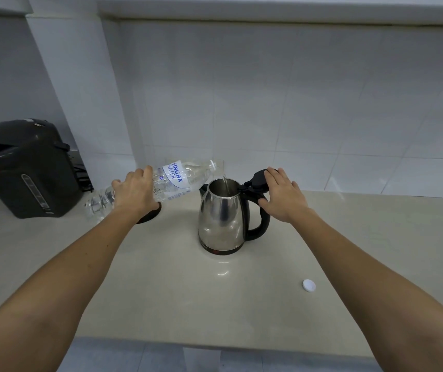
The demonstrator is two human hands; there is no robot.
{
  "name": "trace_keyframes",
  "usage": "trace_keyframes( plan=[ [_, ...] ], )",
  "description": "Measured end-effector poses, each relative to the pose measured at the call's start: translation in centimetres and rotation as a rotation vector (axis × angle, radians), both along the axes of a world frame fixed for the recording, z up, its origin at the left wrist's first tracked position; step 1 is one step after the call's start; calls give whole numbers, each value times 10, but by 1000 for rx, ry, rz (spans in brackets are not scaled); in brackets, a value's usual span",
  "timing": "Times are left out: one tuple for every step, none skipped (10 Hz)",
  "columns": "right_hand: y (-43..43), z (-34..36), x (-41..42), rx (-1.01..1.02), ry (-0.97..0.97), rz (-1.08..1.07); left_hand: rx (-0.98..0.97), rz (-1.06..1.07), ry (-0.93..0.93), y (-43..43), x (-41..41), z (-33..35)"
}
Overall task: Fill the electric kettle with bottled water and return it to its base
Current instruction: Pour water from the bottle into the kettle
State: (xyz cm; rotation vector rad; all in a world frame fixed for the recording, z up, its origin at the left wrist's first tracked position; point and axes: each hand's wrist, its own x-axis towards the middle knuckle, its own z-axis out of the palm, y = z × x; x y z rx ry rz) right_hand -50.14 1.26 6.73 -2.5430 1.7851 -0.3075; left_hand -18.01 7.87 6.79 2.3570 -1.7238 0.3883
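Both forearms enter from the lower corners of the frame and converge toward its centre. The left hand sits left of centre, back facing up, fingers curled around the middle of a tilted bottle, thumb hidden underneath. The right hand sits right of centre, palm down, fingers extended and close together, resting on a raised lid; its thumb touches the top of a handle. Both wrists are nearly straight.

Shiny steel kettle, clear plastic bottle
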Motion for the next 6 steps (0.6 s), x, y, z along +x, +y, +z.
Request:
trace_keyframes(
  plan=[
    [-1,0,1,-1,1,2,-3,-1,1,0,1,0],
    [-1,0,1,2,7,2,-2,-1,-7,1,2,-1],
    [-1,0,0,1,5,5,3,0,-19,1,3,0],
    [-2,0,0,-5,4,7,-1,-4,-24,1,3,2],
    [-1,0,0,-2,11,6,-2,-5,-20,2,3,2],
    [-1,0,0,-2,12,7,-2,-3,-17,3,3,2]
  ],
)
